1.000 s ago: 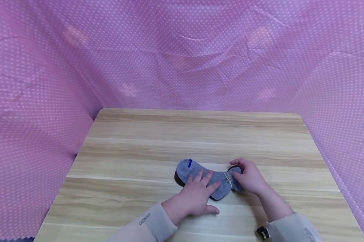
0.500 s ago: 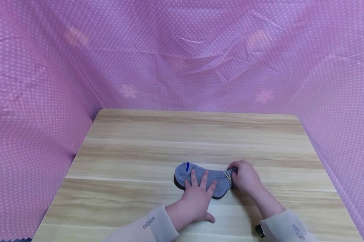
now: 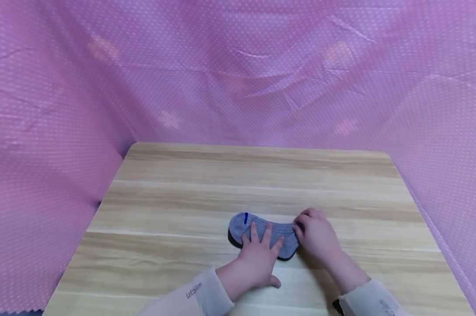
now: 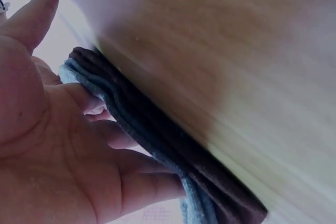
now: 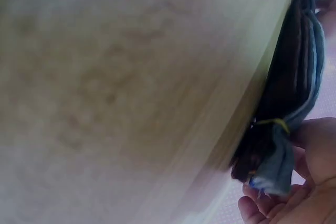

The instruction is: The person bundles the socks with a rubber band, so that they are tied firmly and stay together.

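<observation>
A flat bundle of socks (image 3: pixel 277 230) lies on the wooden table, grey on top with a blue mark near the toe and dark brown below. My left hand (image 3: pixel 255 263) rests on the bundle with its fingers spread; the left wrist view shows the layered edge of the socks (image 4: pixel 152 124) beyond those fingers. My right hand (image 3: pixel 321 235) pinches the cuff end, which it mostly hides in the head view. A thin yellow rubber band (image 5: pixel 273 122) circles the socks near the cuffs in the right wrist view, right by my right thumb (image 5: pixel 317 140).
The wooden tabletop (image 3: pixel 206 175) extends behind and to both sides of the socks. Pink dotted cloth (image 3: pixel 238 96) hangs around its back and sides. A small black thing (image 3: pixel 337 306) shows by the right sleeve.
My right hand has moved left along the cuff end, from holding its outer part to where the band sits, covering it. The left hand has shifted slightly and stays on the socks.
</observation>
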Motion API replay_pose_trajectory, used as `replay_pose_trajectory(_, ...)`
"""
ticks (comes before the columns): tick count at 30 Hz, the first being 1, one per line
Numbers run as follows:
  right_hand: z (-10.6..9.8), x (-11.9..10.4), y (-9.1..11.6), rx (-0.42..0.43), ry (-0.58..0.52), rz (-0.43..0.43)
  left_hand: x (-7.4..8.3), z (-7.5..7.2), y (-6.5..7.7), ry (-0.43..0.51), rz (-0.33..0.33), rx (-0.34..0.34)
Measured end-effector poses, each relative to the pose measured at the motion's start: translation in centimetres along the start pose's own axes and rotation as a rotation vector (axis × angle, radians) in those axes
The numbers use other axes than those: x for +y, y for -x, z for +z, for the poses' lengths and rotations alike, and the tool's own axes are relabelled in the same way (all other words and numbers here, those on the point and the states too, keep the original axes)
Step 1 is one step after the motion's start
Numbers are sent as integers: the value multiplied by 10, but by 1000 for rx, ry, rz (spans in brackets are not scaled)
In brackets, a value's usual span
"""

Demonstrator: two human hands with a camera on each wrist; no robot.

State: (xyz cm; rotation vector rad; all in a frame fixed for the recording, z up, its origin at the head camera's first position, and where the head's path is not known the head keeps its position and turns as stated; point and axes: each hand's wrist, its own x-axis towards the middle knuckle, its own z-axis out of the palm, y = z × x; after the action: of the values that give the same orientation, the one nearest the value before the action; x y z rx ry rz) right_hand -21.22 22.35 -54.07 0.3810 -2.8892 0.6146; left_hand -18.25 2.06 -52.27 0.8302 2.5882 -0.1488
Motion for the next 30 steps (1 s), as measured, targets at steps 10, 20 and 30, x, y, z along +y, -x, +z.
replay_pose_trajectory(10, -2, 6, -1, -82, 46, 23, -5, -4, -3, 24, -17, 20)
replay_pose_trajectory(20, -10, 3, 21, -153, 115, -217, -46, -7, -3, 61, 39, 243)
replay_pose_trajectory(30, -2, 4, 37, -332, 282, -210, -57, 7, 10, -32, -12, 81)
